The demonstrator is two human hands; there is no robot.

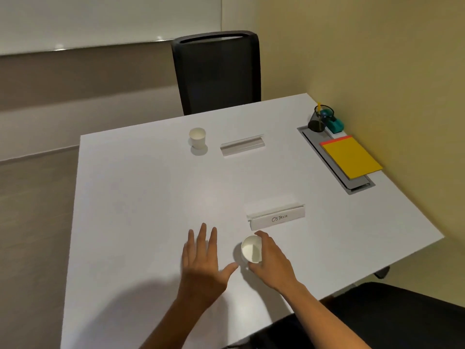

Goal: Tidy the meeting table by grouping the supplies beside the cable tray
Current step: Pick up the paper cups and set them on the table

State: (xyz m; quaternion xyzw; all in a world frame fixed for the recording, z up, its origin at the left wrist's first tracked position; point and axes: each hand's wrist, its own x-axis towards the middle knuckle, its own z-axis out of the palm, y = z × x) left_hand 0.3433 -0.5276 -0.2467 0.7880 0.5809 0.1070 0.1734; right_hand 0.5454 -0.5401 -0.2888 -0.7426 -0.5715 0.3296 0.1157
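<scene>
Holding a small white paper cup near the front edge of the white rectangular surface, the right hand has its grip wrapped round the cup's right side, thumb at the far rim and fingers at the near side; the cup tilts with its open mouth turned up and toward the left. Left hand: flat, palm down, fingers spread, grip apart and holding nothing, thumb reaching toward the cup without clearly touching it. Item just beyond the held cup: a white folded name card marked "OSTRICH", standing on the surface. Far side of the surface: a second white paper cup, upright, and just to its right a second folded name card, its writing not visible from this side. Right edge of the surface: a long grey recessed cable tray running front to back. Lying partly over the tray and beside it: a yellow pad with a red-orange top edge. At the tray's far end: a black mesh pen holder with a yellow pencil standing in it, and touching it on the right a teal desk item, its type unclear. Both cups and both name cards lie well apart from the tray. Beyond the surface: a black mesh-backed office chair against the wall.
</scene>
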